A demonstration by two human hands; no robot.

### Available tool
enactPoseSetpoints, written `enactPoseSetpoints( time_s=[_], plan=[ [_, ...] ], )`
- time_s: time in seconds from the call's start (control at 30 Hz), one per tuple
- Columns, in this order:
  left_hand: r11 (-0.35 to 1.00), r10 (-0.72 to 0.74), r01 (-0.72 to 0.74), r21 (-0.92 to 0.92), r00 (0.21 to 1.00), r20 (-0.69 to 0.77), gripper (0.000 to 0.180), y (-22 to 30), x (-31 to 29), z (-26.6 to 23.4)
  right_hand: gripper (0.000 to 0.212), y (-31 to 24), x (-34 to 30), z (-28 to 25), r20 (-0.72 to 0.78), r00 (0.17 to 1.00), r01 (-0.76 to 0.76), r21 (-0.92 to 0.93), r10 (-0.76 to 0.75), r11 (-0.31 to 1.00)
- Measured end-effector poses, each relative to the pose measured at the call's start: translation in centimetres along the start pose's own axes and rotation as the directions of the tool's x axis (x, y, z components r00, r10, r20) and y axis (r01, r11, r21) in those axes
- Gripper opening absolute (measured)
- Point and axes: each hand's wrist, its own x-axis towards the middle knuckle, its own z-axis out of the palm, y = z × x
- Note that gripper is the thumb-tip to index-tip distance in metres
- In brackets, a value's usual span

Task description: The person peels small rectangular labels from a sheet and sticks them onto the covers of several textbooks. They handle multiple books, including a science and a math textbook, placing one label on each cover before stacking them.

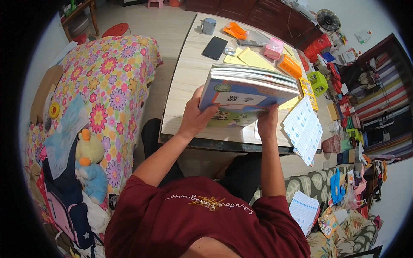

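A stack of textbooks with a blue, illustrated front cover is held upright, tilted a little, above the near part of the table. My left hand grips its left side, thumb across the cover. At the lower right corner my right hand closes round the stack, its far fingers hidden behind it. Just beyond the books lie yellow paper pads and an orange box. White printed sheets hang partly over the table's right edge.
Farther back on the table are a black phone, a grey mug, an orange packet and a pink box. To the left stands a surface under a flowered cloth, with plush toys. More papers lie on the cushioned seat at right.
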Motion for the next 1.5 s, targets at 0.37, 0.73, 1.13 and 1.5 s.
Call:
enactPoseSetpoints(
  time_s=[0.37, 0.73, 1.13, 1.5],
  plan=[
    [0.973, -0.038, 0.074, 0.219, 0.986, -0.163, 0.032, 1.1, 0.3, -0.5, 0.057, 0.9, -2.4, 2.4, -0.039, 0.997, 0.05, -0.3, -0.065, 0.953],
    [0.759, -0.617, 0.614, -0.218, 0.784, 0.062, 0.041, 1.6, 1.1, -8.2, 0.037, -0.1, -2.1, 7.6, 0.114, 0.824, -0.563, 0.056, 0.555, 0.825],
    [0.741, -0.665, 0.665, -0.094, 0.746, 0.045, 0.034, -4.2, 1.8, -12.6, 0.035, 0.0, -3.4, 3.0, 0.079, 0.947, -0.171, -0.697, 0.312, 0.696],
    [0.927, -0.309, 0.315, 0.201, 0.949, -0.061, 0.035, -3.3, 2.5, -11.3, 0.055, -1.3, -11.6, -6.4, 0.038, 0.999, 0.038, -0.999, 0.039, 0.003]
  ],
)
